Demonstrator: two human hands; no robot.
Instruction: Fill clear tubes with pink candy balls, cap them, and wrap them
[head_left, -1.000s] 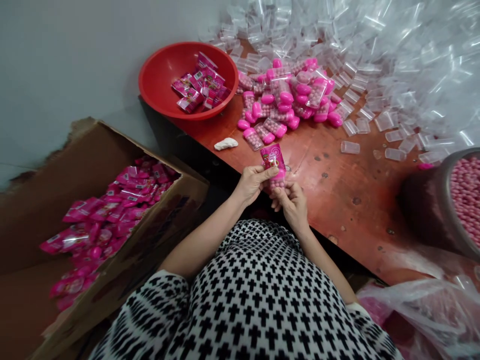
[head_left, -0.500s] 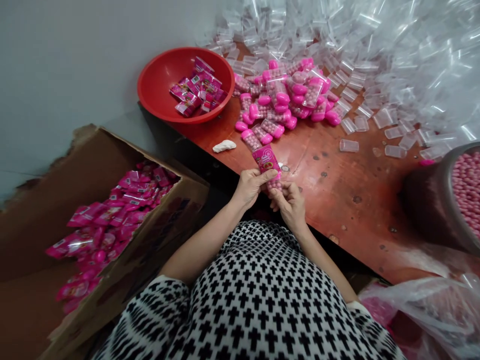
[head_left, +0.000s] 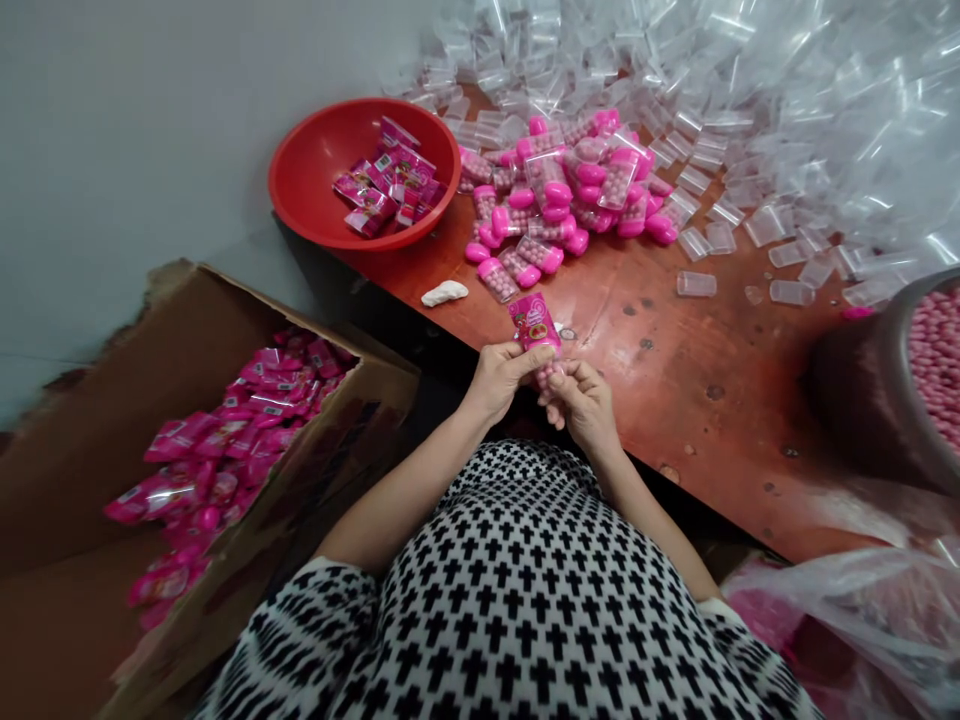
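My left hand (head_left: 501,375) and my right hand (head_left: 581,398) meet at the near edge of the reddish-brown table (head_left: 675,360). Together they pinch a small candy tube with a pink printed label (head_left: 534,325) round it; the label sticks up above my fingers, the tube's lower end is hidden between them. Just beyond lies a heap of filled tubes with pink caps (head_left: 562,195). A red bowl (head_left: 315,175) at the table's far left corner holds several pink labels (head_left: 386,185).
A big pile of empty clear tubes (head_left: 750,90) covers the back of the table. A metal pot of pink candy balls (head_left: 922,370) stands at the right. A cardboard box (head_left: 112,400) with pink-labelled tubes sits left. A white scrap (head_left: 444,293) lies near the edge. A plastic bag (head_left: 847,610) is lower right.
The labelled tube has sunk slightly lower between my fingers and tilted a little; both hands stay in the same spot.
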